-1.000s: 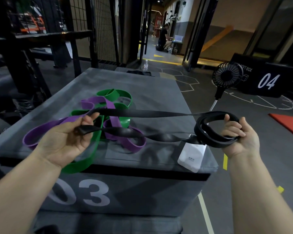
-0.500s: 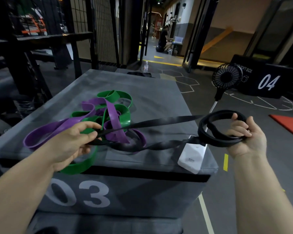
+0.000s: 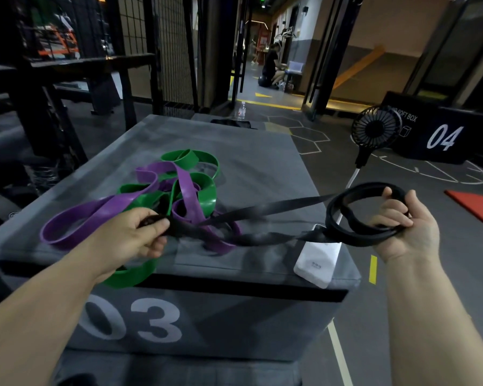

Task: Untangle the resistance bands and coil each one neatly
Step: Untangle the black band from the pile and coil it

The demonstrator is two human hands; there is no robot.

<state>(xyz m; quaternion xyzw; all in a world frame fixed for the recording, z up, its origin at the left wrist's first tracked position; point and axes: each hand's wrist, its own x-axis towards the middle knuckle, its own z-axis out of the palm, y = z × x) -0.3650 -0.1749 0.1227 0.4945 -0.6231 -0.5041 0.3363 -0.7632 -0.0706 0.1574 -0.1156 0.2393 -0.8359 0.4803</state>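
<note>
The black band point(image 3: 262, 209) stretches almost level, left to right, above the near part of the grey box point(image 3: 262, 162). The left hand point(image 3: 129, 235) pinches its loose end between thumb and fingers. The right hand point(image 3: 402, 227), off the box's right side, has its fingers curled round the part already wound into a ring. The slack lies left of the ring, so the next wrap likely means feeding it rightward. The purple band point(image 3: 95, 210) and green band point(image 3: 204, 196) lie tangled on the box, just beyond the left hand.
</note>
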